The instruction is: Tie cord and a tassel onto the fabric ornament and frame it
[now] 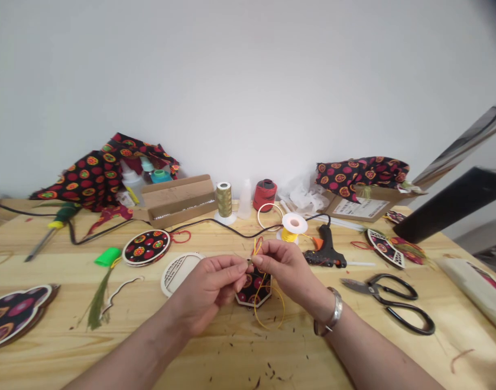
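A small yellow cord (284, 311) is at the middle of the counter (215, 355), with its loose loop hanging down between the two hands. The right hand (284, 265) has its grip closed on the cord, thumb against finger; the left hand (215, 281) meets it with thumb and forefinger pinched on a small bit (249, 262), too small to make out. Just below the fingertips is a fabric-faced panel (254, 292) with a pale angular rim, partly hidden by the hands. Beside the left hand, partly behind it, sits a pale round frame (175, 271); beyond it to the left lies a round patterned panel (146, 247). A green tassel (99, 298) lies nearer the left edge. Beyond the right hand stand a spool of yellow cord (294, 225) and a black glue gun (326, 249), with black-handled scissors (394, 298) toward the right edge. Along the far edge are an open cardboard box (178, 208), a gold thread spool (224, 200) and a red thread spool (265, 195). Patterned cloth (89, 173) is heaped near the far left corner.
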A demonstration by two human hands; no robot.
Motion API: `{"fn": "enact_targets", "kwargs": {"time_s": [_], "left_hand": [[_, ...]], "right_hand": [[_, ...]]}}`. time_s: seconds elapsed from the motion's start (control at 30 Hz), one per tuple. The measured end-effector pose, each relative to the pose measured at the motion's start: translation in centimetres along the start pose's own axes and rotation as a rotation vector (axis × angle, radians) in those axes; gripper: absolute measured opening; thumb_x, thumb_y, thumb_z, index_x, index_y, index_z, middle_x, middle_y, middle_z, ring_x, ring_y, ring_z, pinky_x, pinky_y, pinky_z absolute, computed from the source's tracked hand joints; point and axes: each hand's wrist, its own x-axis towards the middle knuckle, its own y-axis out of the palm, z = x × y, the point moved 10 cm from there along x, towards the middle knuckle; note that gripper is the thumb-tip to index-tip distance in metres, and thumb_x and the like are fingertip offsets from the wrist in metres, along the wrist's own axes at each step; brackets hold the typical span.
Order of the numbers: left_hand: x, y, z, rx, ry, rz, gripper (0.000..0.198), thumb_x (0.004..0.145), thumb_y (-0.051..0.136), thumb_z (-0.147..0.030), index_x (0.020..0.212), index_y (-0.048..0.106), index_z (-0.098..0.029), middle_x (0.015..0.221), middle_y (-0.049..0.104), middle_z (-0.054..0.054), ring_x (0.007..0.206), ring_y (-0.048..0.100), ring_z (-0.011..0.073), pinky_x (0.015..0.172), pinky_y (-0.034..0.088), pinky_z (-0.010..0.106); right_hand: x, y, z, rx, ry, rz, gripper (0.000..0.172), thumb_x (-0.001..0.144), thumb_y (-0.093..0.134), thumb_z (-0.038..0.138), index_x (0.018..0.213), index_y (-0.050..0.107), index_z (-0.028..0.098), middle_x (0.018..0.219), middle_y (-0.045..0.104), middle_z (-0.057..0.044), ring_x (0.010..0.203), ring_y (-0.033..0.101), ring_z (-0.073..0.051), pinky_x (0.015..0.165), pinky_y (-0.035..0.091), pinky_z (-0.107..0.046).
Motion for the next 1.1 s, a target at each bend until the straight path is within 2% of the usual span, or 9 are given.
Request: {"fn": "enact_targets", "kwargs": {"time_s": [0.13, 0.27, 0.47, 0.67, 0.9, 1.1], "left_hand": [[-0.1, 0.0, -1.2, 0.145, 0.098, -0.029, 0.022, 0.077, 0.063, -0.026, 0.058, 0.062, -0.014, 0.052, 0.052, -0.003, 0.047, 0.031, 0.0062, 0.045, 0.017, 0.023], [-0.2, 0.1, -1.7, 0.235, 0.151, -0.037, 0.023, 0.078, 0.062, -0.028, 0.059, 0.063, -0.015, 0.052, 0.054, -0.003, 0.046, 0.032, 0.0067, 0.045, 0.017, 0.023], [-0.2, -0.4, -1.5, 0.149, 0.134, -0.067, 0.024, 0.077, 0.063, -0.030, 0.059, 0.062, -0.015, 0.054, 0.051, -0.003, 0.048, 0.031, 0.0068, 0.045, 0.018, 0.022], [-0.2, -0.4, -1.7, 0.127, 0.134, -0.067, 0.026, 0.077, 0.063, -0.029, 0.056, 0.060, -0.014, 0.052, 0.049, -0.003, 0.048, 0.029, 0.0068, 0.045, 0.018, 0.022], [-0.2, -0.4, -1.6, 0.109, 0.118, -0.082, 0.026, 0.076, 0.064, -0.029, 0.055, 0.059, -0.014, 0.052, 0.049, -0.003, 0.046, 0.029, 0.0062, 0.044, 0.017, 0.022], [-0.2, 0.0, -1.2, 0.113, 0.103, -0.030, 0.025, 0.078, 0.062, -0.026, 0.056, 0.061, -0.014, 0.051, 0.049, -0.003, 0.049, 0.032, 0.0069, 0.046, 0.018, 0.022]], "right_hand": [[0.0, 0.1, 0.0, 0.035, 0.001, 0.016, 0.022, 0.071, 0.066, 0.032, 0.063, 0.055, 0.015, 0.059, 0.052, 0.002, 0.054, 0.044, -0.009, 0.054, 0.032, -0.025], [0.0, 0.2, -0.1, 0.093, 0.014, 0.055, 0.023, 0.071, 0.068, 0.033, 0.065, 0.057, 0.014, 0.061, 0.054, 0.002, 0.056, 0.046, -0.009, 0.055, 0.034, -0.024], [0.0, 0.8, -1.3, 0.243, 0.135, 0.168, 0.026, 0.071, 0.070, 0.035, 0.086, 0.063, 0.015, 0.074, 0.064, -0.002, 0.063, 0.053, -0.009, 0.061, 0.037, -0.024], [0.3, 0.5, -1.7, 0.252, 0.130, 0.119, 0.027, 0.069, 0.072, 0.037, 0.082, 0.064, 0.014, 0.064, 0.060, 0.001, 0.049, 0.042, -0.004, 0.048, 0.030, -0.020], [0.2, 0.1, -0.2, 0.140, 0.071, 0.064, 0.024, 0.068, 0.072, 0.035, 0.067, 0.065, 0.013, 0.057, 0.056, 0.003, 0.047, 0.037, -0.005, 0.046, 0.027, -0.020], [0.1, 0.1, -0.5, 0.121, 0.064, 0.019, 0.025, 0.068, 0.070, 0.038, 0.063, 0.067, 0.013, 0.053, 0.056, 0.002, 0.046, 0.039, -0.005, 0.045, 0.028, -0.020]]}}
